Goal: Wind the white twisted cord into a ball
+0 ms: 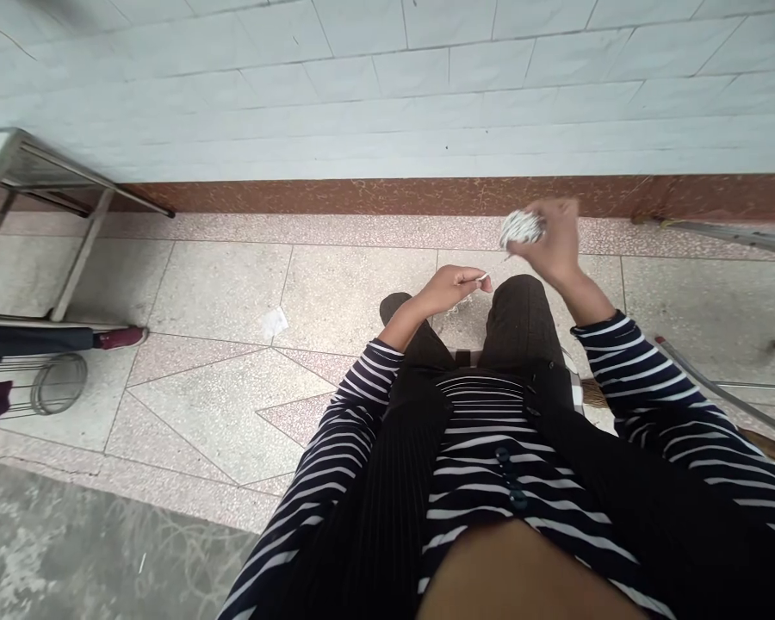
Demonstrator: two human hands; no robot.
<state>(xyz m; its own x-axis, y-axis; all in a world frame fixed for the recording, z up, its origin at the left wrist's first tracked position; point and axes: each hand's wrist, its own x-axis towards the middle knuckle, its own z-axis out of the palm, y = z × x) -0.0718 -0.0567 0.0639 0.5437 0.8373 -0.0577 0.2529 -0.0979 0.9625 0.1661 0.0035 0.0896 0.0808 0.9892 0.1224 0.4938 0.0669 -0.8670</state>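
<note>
A ball of white-and-dark string (pixel 522 228) is gripped in my right hand (pixel 559 241), which is raised beyond my right knee and slightly blurred. My left hand (pixel 455 288) is in front of my knees, its thumb and fingers pinched on a thin white strand (pixel 483 277). A short bit of strand hangs below the ball toward the left hand; whether the two join I cannot make out. Under my left hand some loose pale string (pixel 466 303) shows against the floor.
A white tiled wall (pixel 387 77) with a brown skirting runs ahead. At left stands a metal-framed table (pixel 83 258), with another person's shoe (pixel 121 337) and a wire rack (pixel 58 384) below. White scrap (pixel 274 324) lies on the floor; metal legs (pixel 716 379) stand at right.
</note>
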